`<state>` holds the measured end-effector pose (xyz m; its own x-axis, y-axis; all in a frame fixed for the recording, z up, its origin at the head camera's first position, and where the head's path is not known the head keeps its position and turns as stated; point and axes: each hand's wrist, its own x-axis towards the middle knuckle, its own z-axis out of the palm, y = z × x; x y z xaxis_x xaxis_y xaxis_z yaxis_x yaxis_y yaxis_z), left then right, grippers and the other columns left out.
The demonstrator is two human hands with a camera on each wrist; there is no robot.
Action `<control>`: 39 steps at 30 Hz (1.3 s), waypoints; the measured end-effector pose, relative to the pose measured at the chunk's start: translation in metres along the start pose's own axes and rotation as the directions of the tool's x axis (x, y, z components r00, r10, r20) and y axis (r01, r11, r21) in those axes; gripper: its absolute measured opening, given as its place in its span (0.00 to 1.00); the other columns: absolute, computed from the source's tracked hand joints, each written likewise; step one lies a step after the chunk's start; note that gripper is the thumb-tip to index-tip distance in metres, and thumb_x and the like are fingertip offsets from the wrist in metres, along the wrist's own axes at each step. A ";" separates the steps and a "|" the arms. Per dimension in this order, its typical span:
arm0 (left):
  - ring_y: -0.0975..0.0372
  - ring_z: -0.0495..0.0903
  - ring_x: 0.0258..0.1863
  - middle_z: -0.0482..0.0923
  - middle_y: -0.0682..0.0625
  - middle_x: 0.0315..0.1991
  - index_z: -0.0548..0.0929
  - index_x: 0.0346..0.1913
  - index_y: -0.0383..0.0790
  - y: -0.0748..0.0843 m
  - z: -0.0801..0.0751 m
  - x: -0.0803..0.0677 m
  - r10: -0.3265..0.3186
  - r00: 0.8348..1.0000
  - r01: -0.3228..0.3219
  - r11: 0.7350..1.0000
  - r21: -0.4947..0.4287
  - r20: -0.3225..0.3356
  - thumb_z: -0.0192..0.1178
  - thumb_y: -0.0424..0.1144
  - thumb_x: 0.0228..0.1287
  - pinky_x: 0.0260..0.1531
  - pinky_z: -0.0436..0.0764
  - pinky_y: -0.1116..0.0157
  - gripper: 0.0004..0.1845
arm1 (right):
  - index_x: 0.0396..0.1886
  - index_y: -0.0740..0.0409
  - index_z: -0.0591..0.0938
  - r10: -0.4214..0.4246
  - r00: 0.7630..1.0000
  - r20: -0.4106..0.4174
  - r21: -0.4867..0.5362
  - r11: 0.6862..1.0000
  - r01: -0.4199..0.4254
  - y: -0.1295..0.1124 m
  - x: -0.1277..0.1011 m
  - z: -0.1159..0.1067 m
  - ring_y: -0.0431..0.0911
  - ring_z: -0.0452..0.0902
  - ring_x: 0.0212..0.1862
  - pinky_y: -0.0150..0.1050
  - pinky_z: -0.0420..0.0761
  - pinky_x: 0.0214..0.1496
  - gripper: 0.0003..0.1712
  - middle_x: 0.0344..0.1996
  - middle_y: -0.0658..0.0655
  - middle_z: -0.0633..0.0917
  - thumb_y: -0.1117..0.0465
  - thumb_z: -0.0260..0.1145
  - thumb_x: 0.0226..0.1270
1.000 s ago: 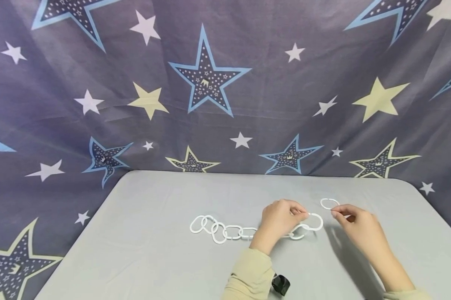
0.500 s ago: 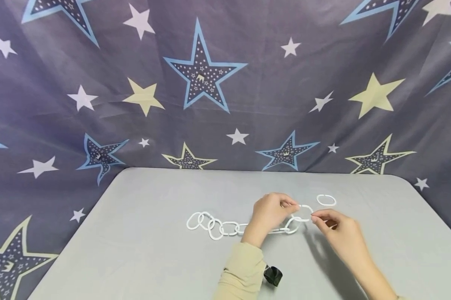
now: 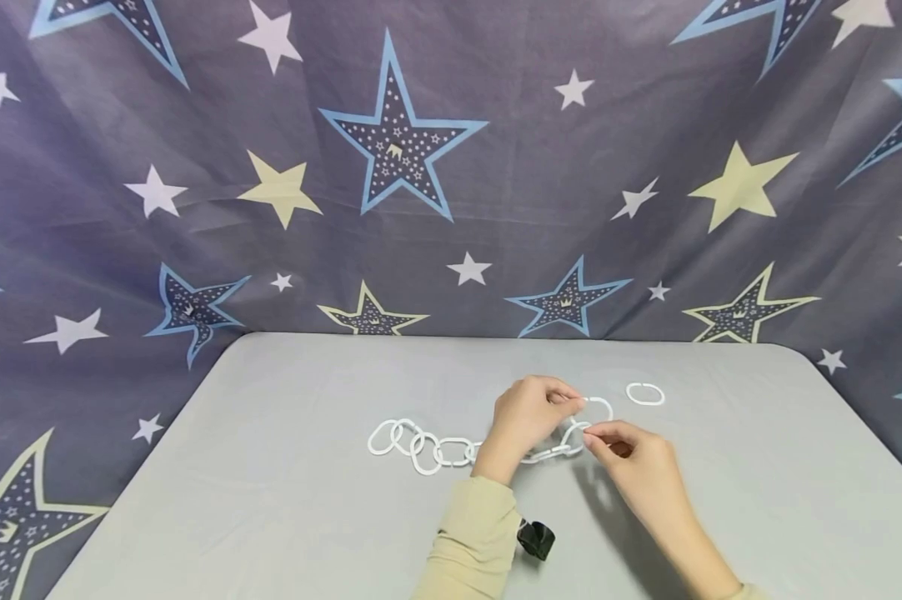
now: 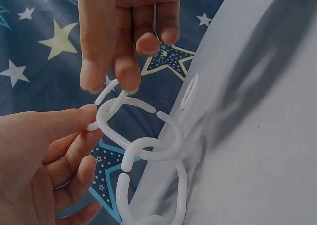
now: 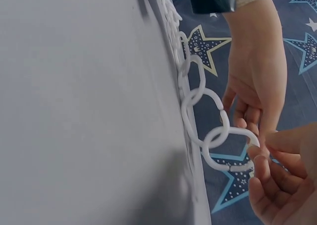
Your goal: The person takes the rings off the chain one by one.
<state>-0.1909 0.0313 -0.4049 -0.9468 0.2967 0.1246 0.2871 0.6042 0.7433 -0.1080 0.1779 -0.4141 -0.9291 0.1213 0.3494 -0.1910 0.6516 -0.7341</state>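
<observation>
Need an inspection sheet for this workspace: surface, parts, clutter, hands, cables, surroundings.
Surface: pale table, hand shadows falling on it.
Parts: white chain stretched leftward, partly lying on the table; loose link lies apart, beyond the right hand.
Clutter: nothing seen.
Left hand: fingers pinch the end link, raised off the table; black device at the wrist.
Right hand: fingers appear to pinch the same link; contact partly hidden.
Cables: nothing seen.
Surroundings: star-print cloth behind the table.
</observation>
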 end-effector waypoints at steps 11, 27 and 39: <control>0.74 0.78 0.28 0.84 0.68 0.27 0.91 0.36 0.57 0.002 0.004 0.000 0.004 1.000 -0.004 1.000 -0.009 -0.007 0.69 0.53 0.61 0.34 0.73 0.69 0.07 | 0.36 0.60 0.90 0.027 0.998 0.056 -0.019 0.999 -0.026 0.001 -0.005 0.010 0.40 0.82 0.29 0.32 0.80 0.35 0.06 0.28 0.53 0.89 0.67 0.75 0.58; 0.74 0.78 0.30 0.83 0.68 0.28 0.90 0.35 0.58 0.001 0.006 -0.003 -0.021 1.000 0.020 1.000 -0.022 -0.019 0.68 0.52 0.61 0.36 0.74 0.68 0.06 | 0.40 0.66 0.88 0.158 0.979 0.128 0.046 0.985 -0.165 0.000 -0.003 0.024 0.39 0.80 0.28 0.31 0.79 0.33 0.10 0.27 0.54 0.88 0.65 0.73 0.61; 0.74 0.78 0.28 0.84 0.67 0.28 0.90 0.36 0.57 -0.001 0.005 0.001 -0.018 0.999 0.017 0.999 -0.034 -0.026 0.68 0.52 0.62 0.34 0.73 0.69 0.06 | 0.37 0.63 0.89 0.197 0.972 0.125 0.082 0.975 -0.208 0.000 0.001 0.024 0.38 0.80 0.28 0.30 0.78 0.33 0.08 0.27 0.53 0.88 0.62 0.72 0.64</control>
<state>-0.1918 0.0349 -0.4089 -0.9554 0.2660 0.1285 0.2657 0.5836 0.7673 -0.1164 0.1601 -0.4277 -0.9806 0.1531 0.1225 -0.0187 0.5488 -0.8358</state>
